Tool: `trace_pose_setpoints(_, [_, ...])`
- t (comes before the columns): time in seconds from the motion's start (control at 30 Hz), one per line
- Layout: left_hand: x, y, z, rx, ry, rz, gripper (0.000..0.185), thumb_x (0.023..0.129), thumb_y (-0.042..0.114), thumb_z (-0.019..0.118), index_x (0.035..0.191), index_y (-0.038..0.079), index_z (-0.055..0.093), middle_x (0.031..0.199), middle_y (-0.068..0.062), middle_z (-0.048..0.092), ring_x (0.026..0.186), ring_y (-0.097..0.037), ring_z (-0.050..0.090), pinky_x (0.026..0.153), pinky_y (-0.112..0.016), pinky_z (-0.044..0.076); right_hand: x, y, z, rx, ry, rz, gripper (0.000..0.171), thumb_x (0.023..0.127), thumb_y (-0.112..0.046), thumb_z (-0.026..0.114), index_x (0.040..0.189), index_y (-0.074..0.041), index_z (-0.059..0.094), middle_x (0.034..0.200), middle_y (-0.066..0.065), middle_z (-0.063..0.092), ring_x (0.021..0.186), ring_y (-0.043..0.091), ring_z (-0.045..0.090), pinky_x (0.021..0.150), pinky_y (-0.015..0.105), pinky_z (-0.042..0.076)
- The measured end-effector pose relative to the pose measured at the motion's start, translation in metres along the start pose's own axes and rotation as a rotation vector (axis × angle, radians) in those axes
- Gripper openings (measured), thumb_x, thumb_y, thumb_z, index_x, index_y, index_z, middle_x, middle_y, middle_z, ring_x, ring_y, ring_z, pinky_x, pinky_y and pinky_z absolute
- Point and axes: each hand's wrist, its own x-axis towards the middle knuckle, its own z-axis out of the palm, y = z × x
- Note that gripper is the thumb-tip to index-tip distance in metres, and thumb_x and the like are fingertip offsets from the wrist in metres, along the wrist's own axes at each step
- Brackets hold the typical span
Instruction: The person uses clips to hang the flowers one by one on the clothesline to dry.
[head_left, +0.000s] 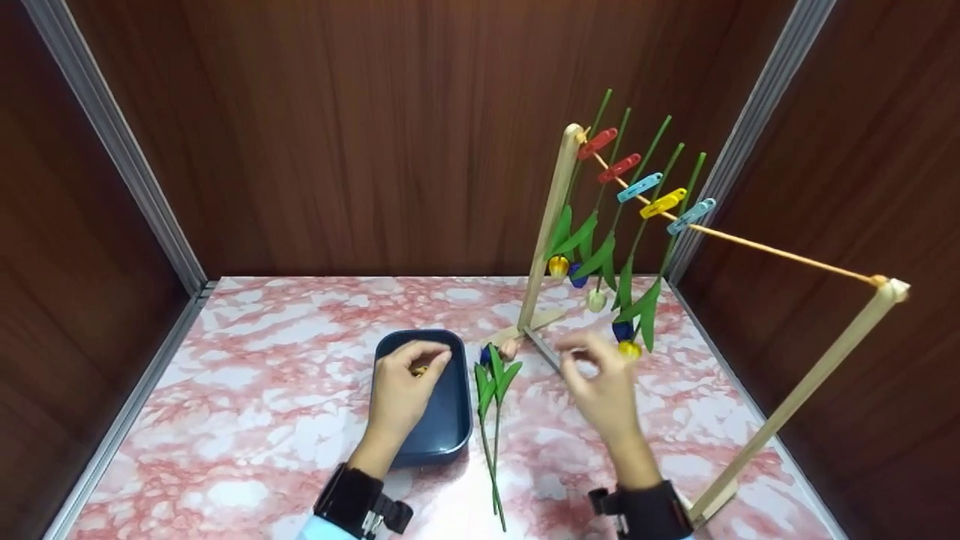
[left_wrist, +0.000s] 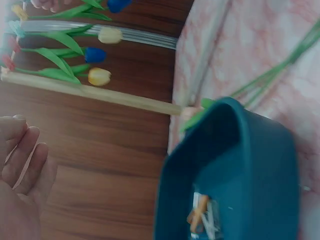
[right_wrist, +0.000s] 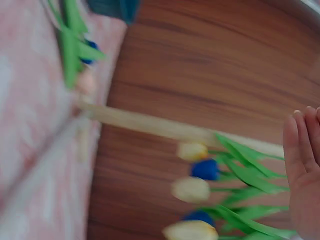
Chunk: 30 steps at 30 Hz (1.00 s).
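Over the dark blue bin (head_left: 466,431) is my left hand (head_left: 403,386), its fingers loosely bent with nothing seen in them. Inside the bin lie several clothespins (left_wrist: 201,215), partly hidden by that hand in the head view. My right hand (head_left: 609,390), slightly blurred, hovers right of two artificial tulips (head_left: 493,382) lying on the table. Its fingers look fairly straight in the right wrist view, and they hold nothing visible. Beyond it, several tulips hang heads down from a cord (head_left: 784,252), clipped by red (head_left: 619,168), blue (head_left: 640,187) and yellow clothespins (head_left: 663,203).
A wooden post (head_left: 551,225) carries the cord's far end, and a nearer post (head_left: 799,397) stands at the right. A grey bar (head_left: 541,348) runs along the table from the far post's foot. Brown panels (head_left: 375,150) enclose the marbled table (head_left: 262,390).
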Motion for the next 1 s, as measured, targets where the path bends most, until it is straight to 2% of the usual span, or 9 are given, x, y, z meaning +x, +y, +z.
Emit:
trace_pose_setpoints(0.13, [-0.007,-0.011,-0.002,0.072,-0.021,-0.074,0.009,0.095,0.010,0.082,0.103,0.014,0.083,0.101,0.002,0.079,0.092,-0.015,0.075,0.084,-0.035,0.063,-0.014,0.010,0.014,0.003,-0.042,0.083,0.026,0.087,0.022,0.068,0.097,-0.001,0.076,0.093,0.012,0.076,0.087,0.022,0.073,0.086,0.019,0.059])
trace_pose_setpoints(0.3, [-0.006,-0.029,0.003,0.254,-0.059,-0.133,0.014,0.090,0.001,0.084,0.102,0.007,0.082,0.100,-0.007,0.079,0.095,-0.026,0.076,0.086,-0.042,0.062,-0.021,0.017,0.026,0.000,-0.072,0.204,0.021,0.089,0.022,0.068,0.095,0.003,0.074,0.093,0.013,0.075,0.086,0.025,0.074,0.082,0.016,0.057])
trace_pose_setpoints(0.4, [-0.002,-0.040,0.011,0.409,-0.127,-0.174,0.023,0.086,-0.002,0.085,0.108,0.003,0.081,0.106,-0.015,0.079,0.101,-0.035,0.076,0.089,-0.048,0.062,-0.025,0.017,0.030,0.002,-0.092,0.264,0.018,0.089,0.021,0.068,0.094,0.005,0.074,0.093,0.014,0.076,0.086,0.028,0.074,0.081,0.017,0.058])
trace_pose_setpoints(0.5, [0.002,-0.049,0.021,0.562,-0.216,-0.250,0.030,0.084,0.000,0.086,0.113,0.001,0.078,0.110,-0.021,0.077,0.101,-0.041,0.075,0.088,-0.053,0.061,-0.029,0.018,0.032,0.041,-0.131,0.301,0.019,0.091,0.016,0.070,0.096,0.000,0.076,0.094,0.009,0.077,0.088,0.025,0.074,0.083,0.021,0.060])
trace_pose_setpoints(0.67, [0.004,-0.066,0.034,0.703,-0.307,-0.364,0.031,0.085,0.004,0.086,0.113,-0.002,0.073,0.111,-0.020,0.073,0.107,-0.042,0.072,0.091,-0.054,0.060,-0.042,0.020,0.039,0.092,-0.211,0.298,0.023,0.091,0.015,0.069,0.097,-0.005,0.078,0.094,0.005,0.078,0.089,0.019,0.074,0.084,0.028,0.062])
trace_pose_setpoints(0.73, [0.003,-0.073,0.037,0.732,-0.318,-0.380,0.028,0.087,0.003,0.082,0.113,-0.003,0.072,0.112,-0.019,0.072,0.110,-0.042,0.069,0.094,-0.054,0.059,-0.047,0.020,0.040,0.096,-0.238,0.300,0.024,0.090,0.015,0.069,0.096,-0.006,0.078,0.094,0.006,0.078,0.090,0.017,0.074,0.083,0.028,0.063])
trace_pose_setpoints(0.87, [-0.002,-0.081,0.039,0.757,-0.339,-0.428,0.019,0.097,-0.004,0.063,0.113,-0.006,0.074,0.117,-0.019,0.072,0.110,-0.043,0.067,0.094,-0.056,0.058,-0.051,0.012,0.038,0.111,-0.279,0.311,0.027,0.092,0.014,0.069,0.096,-0.010,0.077,0.096,0.004,0.078,0.091,0.015,0.073,0.084,0.028,0.063])
trace_pose_setpoints(0.93, [-0.005,-0.082,0.039,0.764,-0.332,-0.441,0.020,0.100,-0.005,0.057,0.108,-0.006,0.075,0.113,-0.020,0.074,0.105,-0.042,0.070,0.089,-0.056,0.060,-0.053,0.003,0.035,0.112,-0.292,0.280,0.027,0.092,0.015,0.069,0.097,-0.011,0.077,0.095,0.003,0.078,0.090,0.014,0.072,0.084,0.028,0.062])
trace_pose_setpoints(1.0, [-0.007,-0.084,0.040,0.783,-0.331,-0.429,0.020,0.101,-0.003,0.057,0.103,-0.005,0.077,0.107,-0.021,0.076,0.099,-0.041,0.073,0.084,-0.056,0.061,-0.053,-0.006,0.031,0.117,-0.309,0.228,0.027,0.092,0.014,0.070,0.097,-0.012,0.076,0.095,0.001,0.077,0.089,0.013,0.073,0.083,0.028,0.062])
